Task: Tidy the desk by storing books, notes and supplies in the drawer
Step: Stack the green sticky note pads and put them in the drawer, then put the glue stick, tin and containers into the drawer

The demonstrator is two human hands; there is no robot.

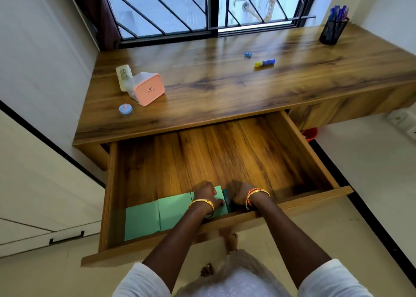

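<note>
The wooden drawer [315, 161] stands pulled out under the desk [225, 83]. Green notebooks [144, 220] lie side by side along its front wall. My left hand [206, 194] presses flat on the rightmost green one. My right hand [239, 194] is curled around a dark teal book [225, 197] standing on edge beside them. On the desk lie a glue stick [265, 62], a small blue sharpener [248, 54], a round blue tape [125, 109], a pink-lidded box [147, 89] on its side and a white bottle [123, 77].
A black mesh pen holder [333, 30] with blue pens stands at the desk's far right corner. A barred window [202, 8] runs behind the desk. White walls close in on both sides; a red object [311, 133] sits on the floor under the desk.
</note>
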